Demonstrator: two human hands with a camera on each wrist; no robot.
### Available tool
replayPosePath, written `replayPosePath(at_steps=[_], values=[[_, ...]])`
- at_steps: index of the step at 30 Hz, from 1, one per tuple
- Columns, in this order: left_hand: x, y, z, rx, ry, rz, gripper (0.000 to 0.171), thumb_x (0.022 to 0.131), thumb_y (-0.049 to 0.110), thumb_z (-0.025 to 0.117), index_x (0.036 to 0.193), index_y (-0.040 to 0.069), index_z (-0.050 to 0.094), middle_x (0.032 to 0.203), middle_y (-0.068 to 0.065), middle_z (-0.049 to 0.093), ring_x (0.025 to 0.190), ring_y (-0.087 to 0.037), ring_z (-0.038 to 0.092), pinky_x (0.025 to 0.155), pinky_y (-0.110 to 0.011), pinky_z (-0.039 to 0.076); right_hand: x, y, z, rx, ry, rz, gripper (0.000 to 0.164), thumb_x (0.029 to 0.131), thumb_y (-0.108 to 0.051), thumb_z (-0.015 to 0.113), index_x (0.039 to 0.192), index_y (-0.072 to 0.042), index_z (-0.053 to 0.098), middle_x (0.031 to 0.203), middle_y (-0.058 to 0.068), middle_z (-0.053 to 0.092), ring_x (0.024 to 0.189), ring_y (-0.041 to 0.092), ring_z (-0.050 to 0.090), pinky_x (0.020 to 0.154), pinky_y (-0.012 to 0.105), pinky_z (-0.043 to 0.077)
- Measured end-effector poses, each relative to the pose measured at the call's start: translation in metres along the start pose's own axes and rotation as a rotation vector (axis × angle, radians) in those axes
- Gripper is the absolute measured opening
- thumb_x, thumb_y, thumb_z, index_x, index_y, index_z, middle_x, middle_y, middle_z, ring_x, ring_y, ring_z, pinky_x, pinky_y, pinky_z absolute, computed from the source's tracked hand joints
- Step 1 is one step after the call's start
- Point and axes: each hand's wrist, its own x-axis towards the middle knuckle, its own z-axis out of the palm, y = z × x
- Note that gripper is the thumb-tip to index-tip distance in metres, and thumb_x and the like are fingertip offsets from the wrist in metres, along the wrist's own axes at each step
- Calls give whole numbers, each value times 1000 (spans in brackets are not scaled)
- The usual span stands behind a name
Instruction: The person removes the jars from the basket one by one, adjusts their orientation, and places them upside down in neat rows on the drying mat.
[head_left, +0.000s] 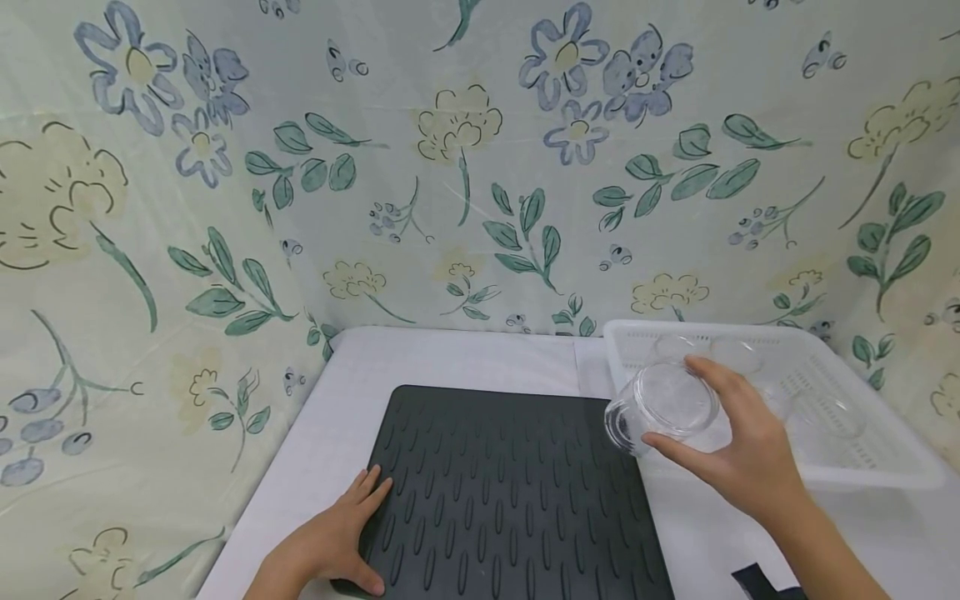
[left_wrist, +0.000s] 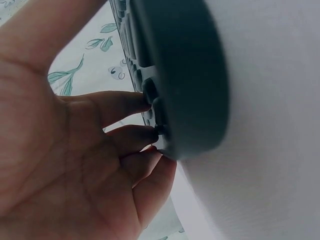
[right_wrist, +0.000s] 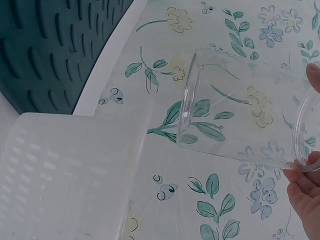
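A clear, see-through cylindrical cup (head_left: 675, 400) is in my right hand (head_left: 753, 454), gripped between the thumb and fingers near one end. The right wrist view shows the cup (right_wrist: 240, 110) lying sideways in the air, its ringed end by the fingertips. In the head view it overlaps the dark ridged mat's (head_left: 495, 492) right edge and the white basket's near-left side. My left hand (head_left: 330, 537) rests at the mat's left edge, fingers spread on top and thumb near the front corner. From the left wrist, fingertips (left_wrist: 145, 134) touch the mat's ridged face.
A white perforated plastic basket (head_left: 900, 479) stands at the right, with several clear round containers (head_left: 836, 417) inside. A white cloth (head_left: 465, 354) covers the table. Floral fabric (head_left: 405, 167) hangs behind and at the sides. A black strip (head_left: 757, 579) lies near my right forearm.
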Motion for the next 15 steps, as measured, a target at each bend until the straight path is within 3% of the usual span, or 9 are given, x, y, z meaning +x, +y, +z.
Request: replayPosePath(at_steps=[15], values=[[1, 1, -1, 4, -5, -11, 132, 49, 48, 94, 152, 0, 28, 158, -26, 14, 143, -48, 12, 98, -67, 34, -6, -12, 14, 101, -27, -43, 90, 77, -66, 69, 130, 7, 57, 124, 18, 61, 123, 6, 48, 102, 14, 34]])
